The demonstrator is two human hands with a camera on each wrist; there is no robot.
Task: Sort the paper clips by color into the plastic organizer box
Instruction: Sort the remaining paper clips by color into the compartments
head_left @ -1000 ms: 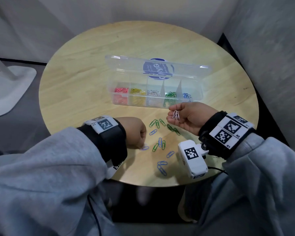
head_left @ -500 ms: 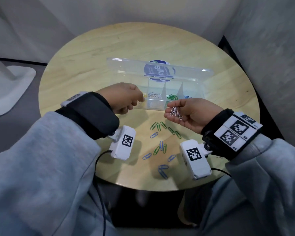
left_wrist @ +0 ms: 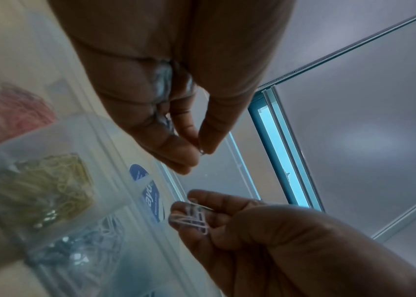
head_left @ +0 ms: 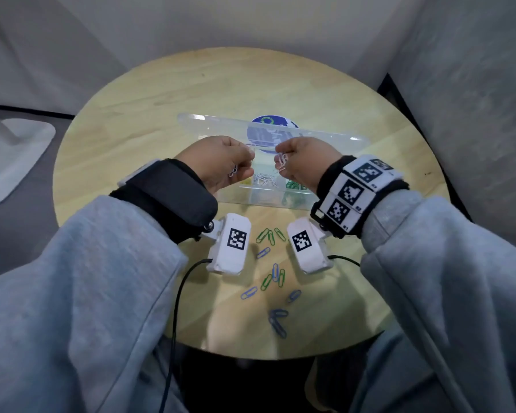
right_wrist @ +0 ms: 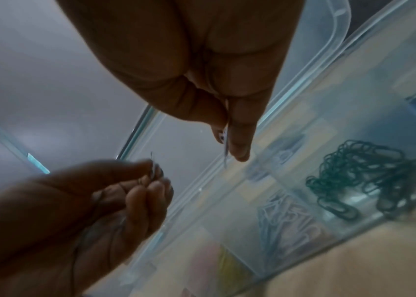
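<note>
The clear plastic organizer box (head_left: 265, 201) stands open in the middle of the round table, its lid (head_left: 218, 124) laid back. Both hands hover close together over its middle compartment, which holds white clips (head_left: 264, 180). My left hand (head_left: 241, 163) pinches white paper clips (head_left: 232, 172), with more tucked in its palm (left_wrist: 162, 80). My right hand (head_left: 283, 158) grips a small bunch of white paper clips (head_left: 281, 164), also seen bunched (left_wrist: 191, 218). Green clips (right_wrist: 362, 176), yellow clips (left_wrist: 46, 180) and red clips (left_wrist: 6, 108) fill other compartments.
Loose green clips (head_left: 268, 234) and blue clips (head_left: 276, 318) lie scattered on the wooden table (head_left: 131, 138) between the box and the near edge. Grey walls close in behind and to the right. A white stand base (head_left: 15, 150) sits on the floor at left.
My left hand has left the table by the loose clips and risen over the box. My right hand has carried its white clips forward to the same spot.
</note>
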